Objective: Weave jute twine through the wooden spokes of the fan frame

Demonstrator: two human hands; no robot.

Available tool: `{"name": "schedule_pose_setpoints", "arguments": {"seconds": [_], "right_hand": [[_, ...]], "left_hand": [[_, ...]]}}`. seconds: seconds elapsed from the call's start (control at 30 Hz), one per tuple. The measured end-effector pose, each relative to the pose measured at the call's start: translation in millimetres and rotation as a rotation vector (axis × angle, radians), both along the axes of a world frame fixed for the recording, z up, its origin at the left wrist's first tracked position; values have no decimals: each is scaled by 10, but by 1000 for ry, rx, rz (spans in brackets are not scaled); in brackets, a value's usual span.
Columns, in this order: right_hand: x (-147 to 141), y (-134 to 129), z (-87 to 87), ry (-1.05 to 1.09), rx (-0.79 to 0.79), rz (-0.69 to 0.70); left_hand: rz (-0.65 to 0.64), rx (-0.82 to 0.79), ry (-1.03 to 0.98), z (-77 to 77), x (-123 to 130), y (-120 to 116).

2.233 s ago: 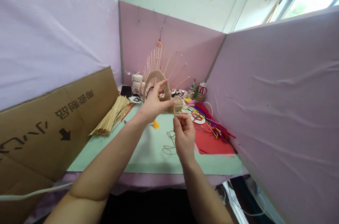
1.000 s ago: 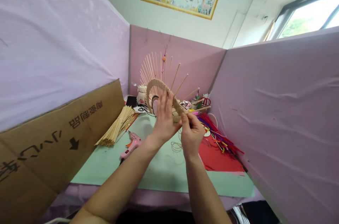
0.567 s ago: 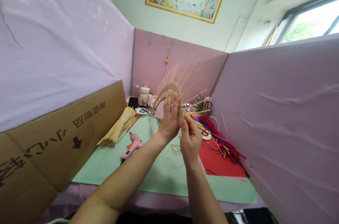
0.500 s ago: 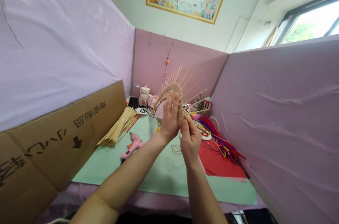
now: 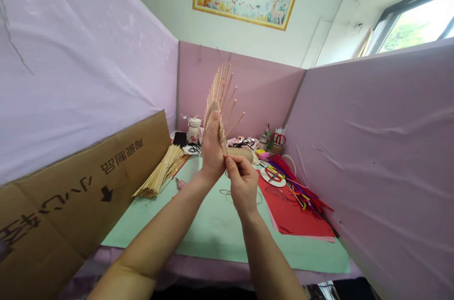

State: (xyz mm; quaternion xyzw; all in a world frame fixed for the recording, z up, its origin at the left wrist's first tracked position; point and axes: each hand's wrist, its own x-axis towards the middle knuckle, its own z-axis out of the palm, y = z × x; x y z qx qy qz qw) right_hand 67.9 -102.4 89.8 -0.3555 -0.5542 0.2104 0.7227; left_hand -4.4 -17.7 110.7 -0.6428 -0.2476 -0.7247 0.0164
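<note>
Above the middle of the table I hold up a tan, curved woven piece (image 5: 213, 106) with a fan of thin wooden sticks (image 5: 232, 110) standing out from its edge. My left hand (image 5: 213, 148) is closed on its side, and the fingers cover much of the weave. At the lower edge my right hand (image 5: 243, 184) pinches thumb to forefinger on what looks like thin twine; the fingertips hide most of it. Loose twine (image 5: 225, 192) curls on the table below. Just behind the right hand lies a roll of twine (image 5: 241, 153).
A bundle of wooden sticks (image 5: 159, 172) lies left beside a cardboard panel (image 5: 85, 186). A pink glue gun (image 5: 180, 184) is partly behind my left forearm. To the right are red sheets (image 5: 291, 215), coloured pipe cleaners (image 5: 305, 191) and red-handled scissors (image 5: 279, 139). Purple-covered partitions surround the table.
The woven piece has turned more edge-on and shifted left, its sticks now pointing more upward. Both hands moved left with it. The twine roll behind has come into view.
</note>
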Motion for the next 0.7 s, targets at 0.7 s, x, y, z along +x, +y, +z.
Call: {"name": "schedule_pose_setpoints", "arguments": {"seconds": [0.7], "right_hand": [[259,433,-393,-407,-252,374]], "left_hand": [[4,3,112,221,-377,197]]}}
